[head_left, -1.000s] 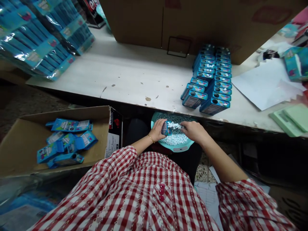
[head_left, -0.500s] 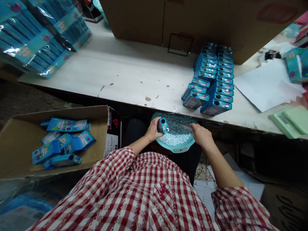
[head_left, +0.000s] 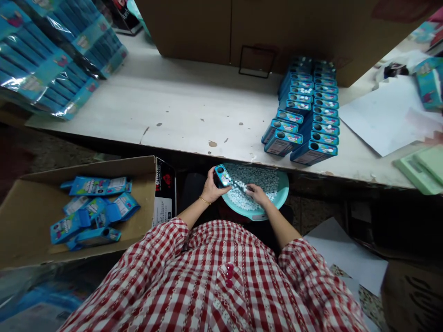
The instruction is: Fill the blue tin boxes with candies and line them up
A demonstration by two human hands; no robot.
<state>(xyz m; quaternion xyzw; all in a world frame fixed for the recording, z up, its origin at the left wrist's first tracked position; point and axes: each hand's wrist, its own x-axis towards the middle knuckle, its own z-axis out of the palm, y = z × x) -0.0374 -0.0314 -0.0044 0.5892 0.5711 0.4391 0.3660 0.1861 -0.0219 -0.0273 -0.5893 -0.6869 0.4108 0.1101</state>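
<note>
My left hand (head_left: 210, 188) is closed around a small blue box (head_left: 222, 175), held upright over the left rim of a teal bowl (head_left: 283, 193) on my lap. The bowl is full of small white candies (head_left: 254, 180). My right hand (head_left: 256, 195) rests among the candies with its fingers pinched together close to the box's open top; what it grips is too small to make out. On the table edge just above the bowl stand two rows of filled blue boxes (head_left: 306, 110).
A cardboard box (head_left: 31, 203) at my left holds several flat blue cartons (head_left: 93, 210). Wrapped blue packs (head_left: 51, 55) lie at the table's far left. A large brown carton (head_left: 242, 27) stands behind; white paper (head_left: 384, 115) and green pads (head_left: 420, 168) at right.
My right hand moved left across the bowl toward the box. My left hand has tipped the small box upright and shifted it slightly left and up.
</note>
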